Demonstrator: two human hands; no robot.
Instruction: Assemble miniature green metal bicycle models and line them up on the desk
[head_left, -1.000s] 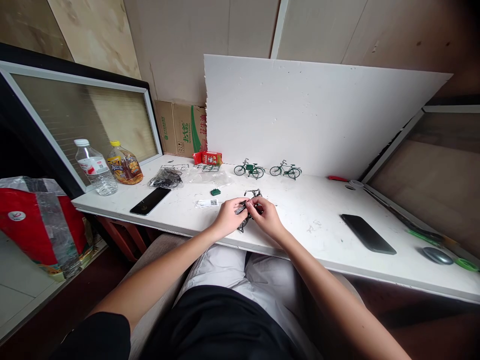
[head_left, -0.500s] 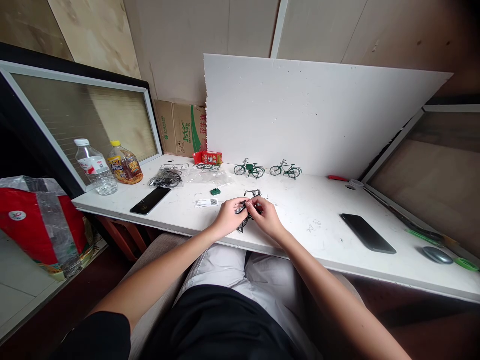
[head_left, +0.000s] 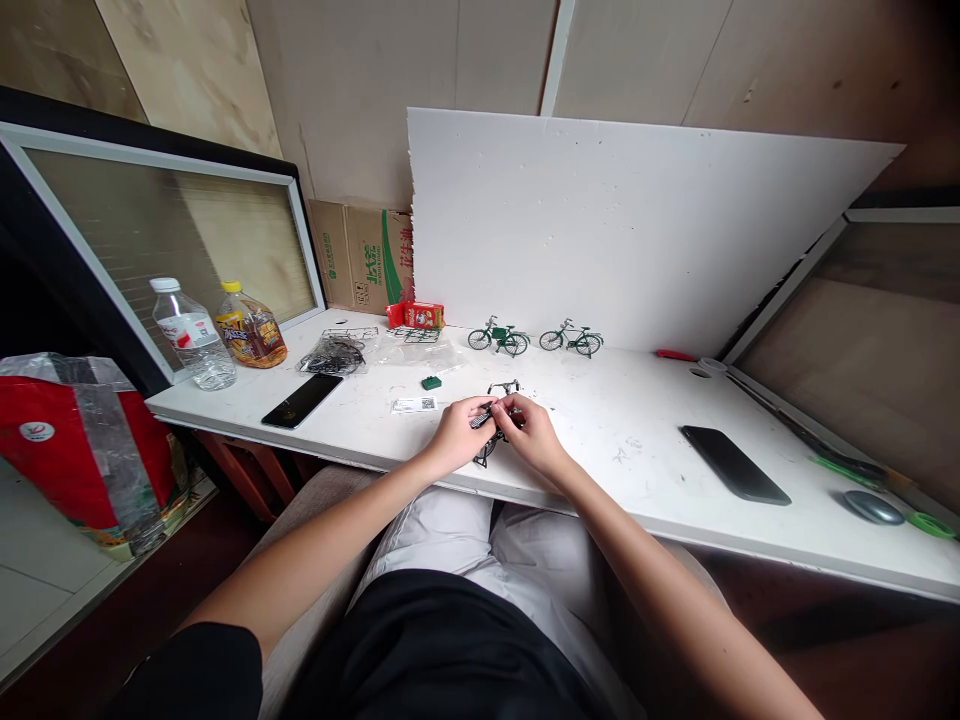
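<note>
Near the front edge of the white table, both my hands hold a small black model bicycle [head_left: 487, 452], its handlebar pointing away from me. My left hand [head_left: 459, 436] is closed on its left side, the fingertips at the top of the frame. From the right, my right hand [head_left: 531, 430] pinches the same spot, the fingertips of both hands meeting. Fingers cover much of the bicycle's middle. A small green box-like piece [head_left: 431, 383] lies beyond my left hand, with a white label strip [head_left: 414, 405] nearer to it.
Two green model bicycles [head_left: 499, 337] stand at the back before a white board [head_left: 600, 230]. Leftward lie bagged black parts [head_left: 332, 355], a phone [head_left: 302, 400] and two bottles [head_left: 193, 335]. At right are another phone [head_left: 735, 465], a mouse [head_left: 874, 507] and a red-handled item [head_left: 675, 355].
My hands keep their hold at the same place on the table. The bicycle's handlebar has shifted very slightly left; the rest looks the same.
</note>
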